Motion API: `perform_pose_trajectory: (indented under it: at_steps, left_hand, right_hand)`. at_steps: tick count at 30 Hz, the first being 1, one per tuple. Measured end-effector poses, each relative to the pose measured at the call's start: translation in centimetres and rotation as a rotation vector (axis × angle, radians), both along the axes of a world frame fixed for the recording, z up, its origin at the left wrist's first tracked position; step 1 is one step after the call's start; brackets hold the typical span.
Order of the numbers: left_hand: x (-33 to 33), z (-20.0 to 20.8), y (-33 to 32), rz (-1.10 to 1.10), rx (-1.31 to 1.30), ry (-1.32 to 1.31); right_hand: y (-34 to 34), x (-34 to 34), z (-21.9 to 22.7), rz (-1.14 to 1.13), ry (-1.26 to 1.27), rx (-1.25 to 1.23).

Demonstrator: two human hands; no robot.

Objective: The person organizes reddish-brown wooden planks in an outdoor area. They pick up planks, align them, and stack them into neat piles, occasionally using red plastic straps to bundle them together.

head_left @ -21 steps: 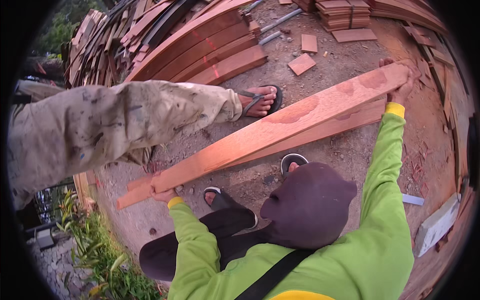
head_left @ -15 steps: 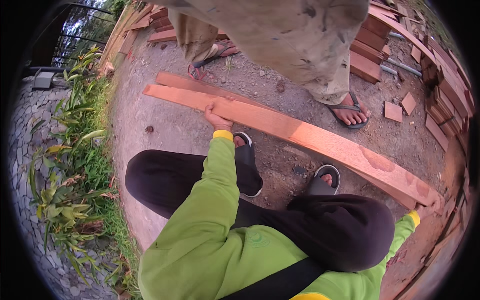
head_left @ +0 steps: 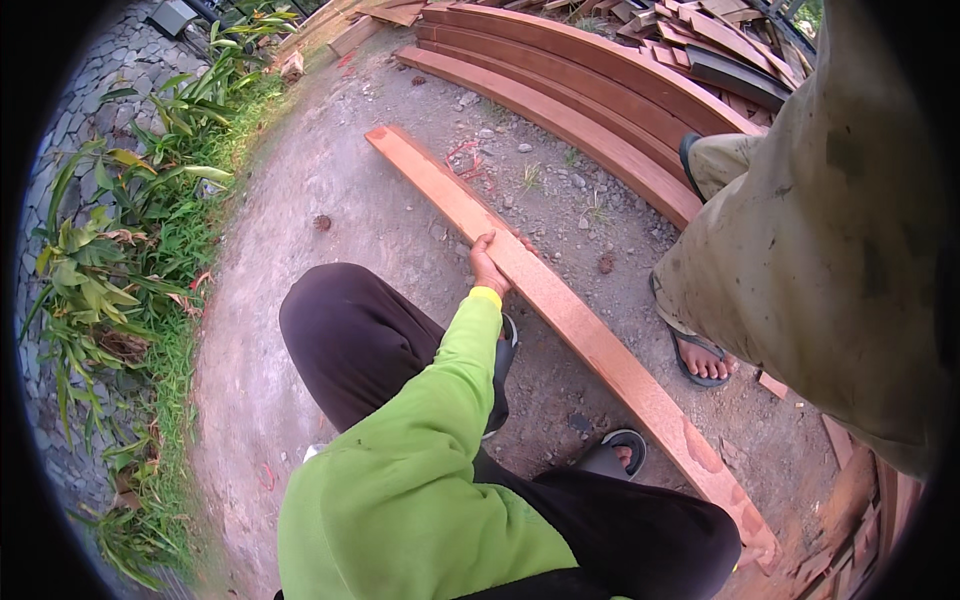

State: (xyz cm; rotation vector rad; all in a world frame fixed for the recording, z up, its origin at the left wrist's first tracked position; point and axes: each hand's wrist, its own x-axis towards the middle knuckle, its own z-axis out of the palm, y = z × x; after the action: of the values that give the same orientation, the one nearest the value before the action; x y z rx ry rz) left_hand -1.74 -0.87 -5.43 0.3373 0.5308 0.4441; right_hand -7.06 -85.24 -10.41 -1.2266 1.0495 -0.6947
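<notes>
Over here on the gravelly ground (head_left: pixel 285 205), a long reddish wooden plank (head_left: pixel 578 327) slants across in front of the crouching person, from its free upper-left end down to the lower right. The left hand (head_left: pixel 488 265) grips it toward that upper end, thumb on the top face and palm against the near edge. The right hand (head_left: pixel 767 552) is at the lower end, mostly hidden past the black-trousered knee (head_left: pixel 660 515); how firmly it is closed I can't tell. Left of the plank the ground lies open as far as the grass strip (head_left: pixel 185 430). Beyond its far edge, a pebbly gap separates it from a row of long timber beams (head_left: pixel 560 123). Room is tighter at lower right: a co-worker's flip-flopped foot (head_left: pixel 705 362) is planted near the far edge, and the person's own slide sandal (head_left: pixel 600 460) sits near the opposite one.
</notes>
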Motion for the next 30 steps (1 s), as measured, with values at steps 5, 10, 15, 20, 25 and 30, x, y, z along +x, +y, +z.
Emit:
perform_pose_trajectory:
  at_steps: [5, 10, 15, 20, 25, 30]
  left_hand:
    - [2.0, 0.5, 1.0, 0.041, 0.030, 0.154]
    - [2.7, -1.7, 1.6, 0.221, 0.221, 0.289]
    - [3.6, -1.0, 0.7, 0.418, 0.304, 0.648]
    - [2.6, -0.6, 0.8, 0.272, 0.717, 0.994]
    - [2.8, 1.0, 0.1, 0.100, 0.973, 1.365]
    - [2.5, 4.1, -0.7, -0.078, 1.154, 1.627]
  right_hand:
    - [5.5, 1.4, 2.8, 0.018, 0.079, 0.050]
    - [8.1, 1.7, 3.8, 0.058, 0.134, 0.079]
    - [9.0, 1.0, 4.6, 0.064, 0.184, 0.097]
    - [10.2, 0.3, 4.9, 0.075, 0.244, 0.113]
    - [11.1, -0.9, 5.9, 0.076, 0.319, 0.121]
    - [11.8, -2.1, 6.7, 0.066, 0.410, 0.127]
